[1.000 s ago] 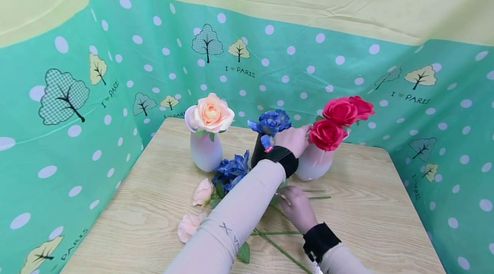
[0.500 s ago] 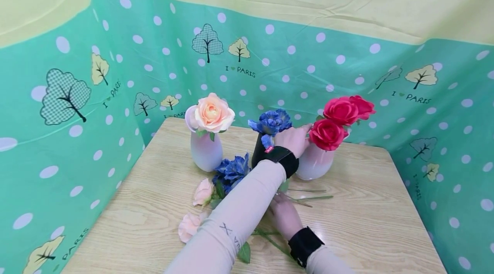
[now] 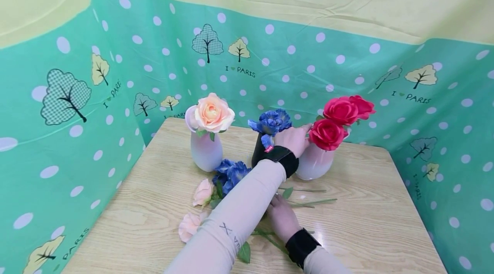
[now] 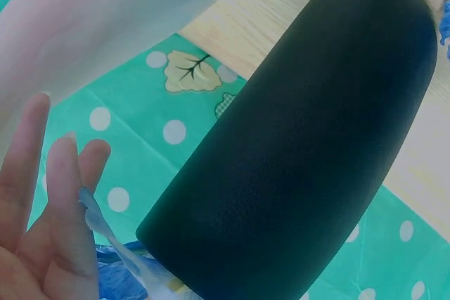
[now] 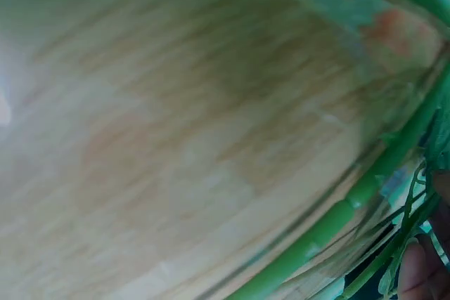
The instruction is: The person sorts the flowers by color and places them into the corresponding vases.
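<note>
My left hand [image 3: 292, 139] is beside the black vase [image 3: 259, 149], whose blue flower [image 3: 270, 122] stands in its mouth. Its fingers [image 4: 63, 173] look loosely extended in the left wrist view, with a blue petal [image 4: 105, 223] against them and the black vase [image 4: 302, 138] alongside. Over the flowers lying on the table, my right hand [image 3: 283, 218] reaches in under the left forearm. Fingertips [image 5: 413, 268] pinch thin green stems [image 5: 404, 244] at the right edge of the right wrist view. Loose blue flowers [image 3: 232, 175] lie on the table, partly hidden by the left sleeve.
A pale vase [image 3: 207, 152] with a peach rose [image 3: 214, 113] stands at left. At right, a pink-and-white vase [image 3: 314, 164] holds several red roses [image 3: 327, 133]. Pale pink roses [image 3: 188, 226] lie near the left sleeve; stems [image 3: 316, 201] point right. A patterned cloth [image 3: 293, 72] surrounds the wooden table [image 3: 370, 222].
My right hand has moved left and slightly down along the stems. The loose blue flowers have lowered a little, and some stem ends have shifted right. My left hand has stayed put.
</note>
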Tool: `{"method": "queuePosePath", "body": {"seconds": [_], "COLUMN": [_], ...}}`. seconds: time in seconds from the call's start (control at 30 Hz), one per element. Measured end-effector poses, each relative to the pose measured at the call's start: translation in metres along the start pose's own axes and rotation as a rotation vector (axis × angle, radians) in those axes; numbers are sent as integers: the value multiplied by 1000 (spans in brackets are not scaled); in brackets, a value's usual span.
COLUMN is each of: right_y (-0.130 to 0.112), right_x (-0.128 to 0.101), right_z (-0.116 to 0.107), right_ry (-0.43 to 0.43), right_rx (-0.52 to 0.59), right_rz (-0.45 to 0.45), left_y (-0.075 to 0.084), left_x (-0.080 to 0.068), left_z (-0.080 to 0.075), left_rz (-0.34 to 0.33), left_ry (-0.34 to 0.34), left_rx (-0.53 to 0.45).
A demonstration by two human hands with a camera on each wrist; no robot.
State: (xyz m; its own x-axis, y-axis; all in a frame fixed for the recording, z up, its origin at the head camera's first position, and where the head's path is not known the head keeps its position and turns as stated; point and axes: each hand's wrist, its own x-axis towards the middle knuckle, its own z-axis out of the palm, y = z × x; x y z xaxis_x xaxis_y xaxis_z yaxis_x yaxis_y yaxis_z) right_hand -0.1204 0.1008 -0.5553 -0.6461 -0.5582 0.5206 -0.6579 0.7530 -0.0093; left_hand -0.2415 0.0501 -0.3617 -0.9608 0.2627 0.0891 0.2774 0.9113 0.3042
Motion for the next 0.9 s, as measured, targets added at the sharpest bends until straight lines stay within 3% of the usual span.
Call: {"method": "queuePosePath", "body": {"seconds": [0.33, 0.67, 0.9], "right_y": [7, 19, 26], "right_x": [-5, 1, 5], "right_z": [-5, -29, -52], "right_ry": [-15, 72, 116], "right_rx": [-16, 87, 190], "right_rz": [7, -40, -68], "left_y": [0, -2, 1], "left_x": [1, 7, 8], "left_z": [-3, -9, -9], "left_rz": [-3, -34, -46], "left_ry": [-29, -101, -110], "left_rx": [-4, 2, 20]}}
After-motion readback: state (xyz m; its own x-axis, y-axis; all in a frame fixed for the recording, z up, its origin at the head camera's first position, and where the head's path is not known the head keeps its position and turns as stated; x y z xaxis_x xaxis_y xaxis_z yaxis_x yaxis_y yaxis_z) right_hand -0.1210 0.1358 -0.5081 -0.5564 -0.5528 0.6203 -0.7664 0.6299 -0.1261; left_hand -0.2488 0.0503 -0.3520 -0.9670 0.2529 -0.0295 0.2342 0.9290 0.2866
